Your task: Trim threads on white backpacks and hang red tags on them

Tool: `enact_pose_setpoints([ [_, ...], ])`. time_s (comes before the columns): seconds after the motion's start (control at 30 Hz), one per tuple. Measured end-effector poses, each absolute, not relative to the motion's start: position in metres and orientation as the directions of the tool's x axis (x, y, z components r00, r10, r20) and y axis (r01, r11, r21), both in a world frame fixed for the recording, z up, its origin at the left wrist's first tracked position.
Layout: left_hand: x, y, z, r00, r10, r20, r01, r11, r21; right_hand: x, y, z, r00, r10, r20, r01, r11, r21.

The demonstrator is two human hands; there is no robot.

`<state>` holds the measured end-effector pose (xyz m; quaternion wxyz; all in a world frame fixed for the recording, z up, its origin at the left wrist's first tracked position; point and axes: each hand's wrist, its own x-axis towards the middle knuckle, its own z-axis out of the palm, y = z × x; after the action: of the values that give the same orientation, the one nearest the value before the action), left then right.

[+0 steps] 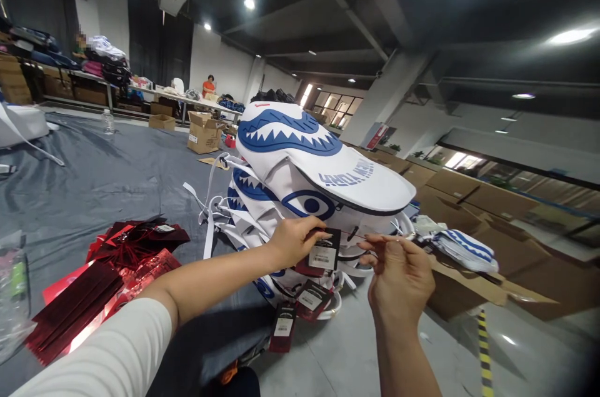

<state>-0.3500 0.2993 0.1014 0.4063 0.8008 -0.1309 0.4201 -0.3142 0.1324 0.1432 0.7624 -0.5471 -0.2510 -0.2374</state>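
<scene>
White backpacks [262,162] with blue toothed-mouth and eye prints lie in a stack at the table's edge. My left hand [293,241] pinches a black hang tag [324,256] with a white barcode label, in front of the stack. To its right, my right hand [400,275] has thumb and fingers pinched on a thin string [359,236] that runs toward the tag. Below, a second hang tag [313,298] and a third hang tag [282,326] dangle from the lower bags. White straps [209,228] stick out at the stack's left.
Shiny red tags or sleeves [89,297] are heaped on the dark-covered table [154,190] at left, beside clear plastic bags [12,297]. Farther back are a bottle [108,122], cartons [204,133] and a person in orange [209,86]. Large open cartons [469,209] fill the right side.
</scene>
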Motion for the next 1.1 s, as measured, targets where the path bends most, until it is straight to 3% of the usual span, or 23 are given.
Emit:
enact_pose_setpoints([
  [0.2,-0.355,0.312,0.116,0.499,-0.053,0.865,-0.398,-0.901,0.174,-0.314,0.13,0.138,0.752,-0.04,0.658,0.648,0.23,-0.726],
  [0.33,-0.362,0.309,0.128,0.54,-0.129,0.832,-0.371,-0.923,0.098,-0.313,0.129,0.138,0.756,-0.024,0.654,0.643,0.216,-0.735],
  [0.4,-0.365,0.304,0.132,0.596,-0.129,0.793,-0.4,-0.904,0.154,-0.311,0.129,0.137,0.764,-0.012,0.646,0.632,0.218,-0.744],
  [0.47,-0.366,0.298,0.133,0.632,-0.084,0.771,-0.476,-0.826,0.301,-0.309,0.129,0.136,0.774,-0.002,0.633,0.62,0.209,-0.756],
  [0.53,-0.366,0.294,0.133,0.649,-0.021,0.76,-0.578,-0.664,0.475,-0.307,0.128,0.134,0.782,0.012,0.624,0.612,0.179,-0.77],
  [0.6,-0.365,0.291,0.132,0.654,-0.005,0.757,-0.661,-0.492,0.567,-0.305,0.128,0.133,0.786,0.029,0.617,0.608,0.144,-0.781],
  [0.8,-0.363,0.288,0.127,0.547,-0.114,0.83,-0.803,-0.352,0.481,-0.302,0.128,0.132,0.79,0.066,0.61,0.604,0.091,-0.792],
  [0.87,-0.363,0.286,0.128,0.561,-0.047,0.827,-0.794,-0.312,0.521,-0.301,0.127,0.133,0.784,0.099,0.612,0.609,0.062,-0.79],
  [0.93,-0.361,0.282,0.129,0.661,0.026,0.75,-0.735,-0.179,0.654,-0.299,0.126,0.134,0.772,0.142,0.619,0.622,0.032,-0.783],
  [1.03,-0.357,0.278,0.129,0.828,-0.019,0.561,-0.559,0.064,0.827,-0.298,0.123,0.14,0.74,0.213,0.638,0.656,-0.022,-0.754],
  [1.1,-0.354,0.279,0.128,0.862,-0.03,0.507,-0.505,0.052,0.862,-0.298,0.12,0.144,0.699,0.272,0.661,0.7,-0.072,-0.71],
])
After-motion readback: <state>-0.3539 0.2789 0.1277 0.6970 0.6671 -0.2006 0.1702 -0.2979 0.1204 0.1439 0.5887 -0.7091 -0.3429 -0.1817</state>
